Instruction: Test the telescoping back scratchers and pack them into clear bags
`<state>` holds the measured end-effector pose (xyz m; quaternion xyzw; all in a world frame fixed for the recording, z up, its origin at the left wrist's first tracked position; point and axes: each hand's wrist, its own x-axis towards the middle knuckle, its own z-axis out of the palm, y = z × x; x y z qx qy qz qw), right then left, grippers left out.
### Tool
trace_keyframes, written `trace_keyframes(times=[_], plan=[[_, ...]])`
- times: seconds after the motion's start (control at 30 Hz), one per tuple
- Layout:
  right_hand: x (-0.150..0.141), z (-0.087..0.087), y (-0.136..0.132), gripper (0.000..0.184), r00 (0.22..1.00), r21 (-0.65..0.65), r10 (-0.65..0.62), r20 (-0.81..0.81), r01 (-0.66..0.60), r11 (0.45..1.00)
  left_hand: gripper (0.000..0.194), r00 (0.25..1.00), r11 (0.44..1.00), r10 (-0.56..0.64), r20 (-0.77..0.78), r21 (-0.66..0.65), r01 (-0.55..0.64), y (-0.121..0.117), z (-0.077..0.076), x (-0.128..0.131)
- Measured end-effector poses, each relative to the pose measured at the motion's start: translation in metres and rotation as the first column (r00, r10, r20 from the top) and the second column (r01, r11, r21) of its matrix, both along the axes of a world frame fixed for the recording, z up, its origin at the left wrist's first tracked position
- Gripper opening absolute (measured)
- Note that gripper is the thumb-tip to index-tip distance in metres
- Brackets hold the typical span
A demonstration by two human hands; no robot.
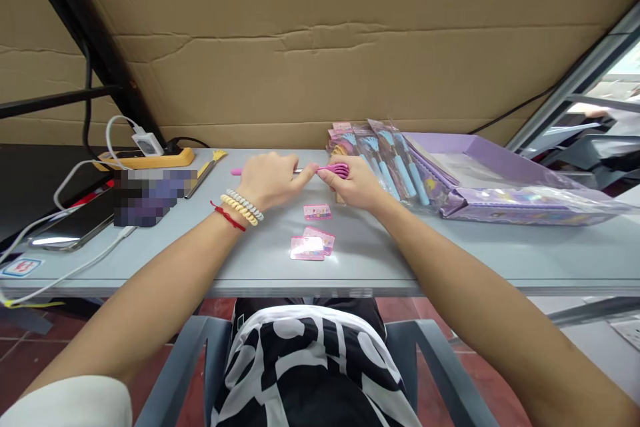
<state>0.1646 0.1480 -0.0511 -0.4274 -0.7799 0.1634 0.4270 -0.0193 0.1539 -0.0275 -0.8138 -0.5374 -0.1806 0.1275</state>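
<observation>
A pink back scratcher [335, 169] with a metal rod lies level between my two hands, just above the grey tabletop. My left hand [270, 180] is closed round its rod, and the pink handle end sticks out to the left. At the other end, my right hand [354, 181] grips the pink claw-shaped head between thumb and fingers. Below them on the table lie small pink printed cards: a single card [317, 212] and, nearer me, two overlapping cards [307, 248]. Bagged back scratchers with light blue handles [403, 173] lie beyond my right hand.
A purple box [520, 213] with clear plastic stands at the right. To the left are a yellow back scratcher [206, 173], a yellow power strip [165, 159] with a white charger [148, 143], a phone [75, 220] and white cables. A cardboard wall [320, 80] rises behind the table.
</observation>
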Motion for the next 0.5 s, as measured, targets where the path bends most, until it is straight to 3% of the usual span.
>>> trace_keyframes(times=[0.17, 0.3, 0.4, 0.5], plan=[[0.010, 0.004, -0.001, 0.037, 0.985, 0.169, -0.073, 0.154, 0.047, 0.985, 0.051, 0.977, 0.975, -0.212, 0.004, -0.068, 0.212, 0.005, 0.000, -0.011], [0.012, 0.005, -0.001, 0.035, 0.980, 0.239, -0.115, 0.161, 0.074, 0.968, 0.036, 0.970, 0.958, -0.245, 0.001, -0.154, 0.242, 0.016, -0.002, -0.022], [0.016, 0.009, 0.000, 0.032, 0.992, 0.223, -0.123, -0.034, 0.127, 0.966, 0.035, 0.982, 0.966, -0.188, 0.002, -0.182, 0.185, 0.025, -0.004, -0.030], [0.022, 0.015, 0.002, 0.034, 0.927, 0.105, -0.086, -0.364, 0.133, 0.986, 0.037, 0.991, 0.967, -0.135, 0.020, -0.214, 0.136, 0.030, -0.004, -0.034]])
